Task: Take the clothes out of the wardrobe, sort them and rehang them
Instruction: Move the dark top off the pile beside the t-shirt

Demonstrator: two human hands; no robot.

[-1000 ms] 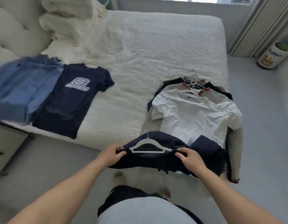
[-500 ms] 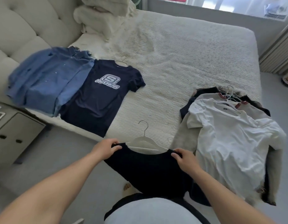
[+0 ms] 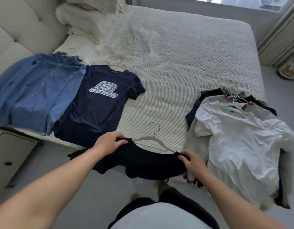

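Note:
I hold a dark navy garment (image 3: 143, 162) on a white hanger (image 3: 151, 141) over the bed's near edge. My left hand (image 3: 108, 142) grips its left shoulder and my right hand (image 3: 192, 162) pinches its right shoulder. The hanger's metal hook points toward the bed. To the left on the bed lie a navy T-shirt with a white logo (image 3: 100, 103) and a blue denim shirt (image 3: 37, 91). On the right sits a pile of hung clothes with a white T-shirt (image 3: 242, 142) on top, draping off the bed edge.
The bed (image 3: 176, 55) has a ribbed cream cover, with cream pillows (image 3: 86, 17) at its head and a padded headboard (image 3: 19, 30) on the left. A pale bedside cabinet (image 3: 11, 159) stands at lower left. Grey floor lies below; a curtain (image 3: 281, 43) hangs at right.
I lifted the dark garment off the right-hand pile and carried it left, toward the gap between the pile and the navy logo T-shirt. The view swung left with it.

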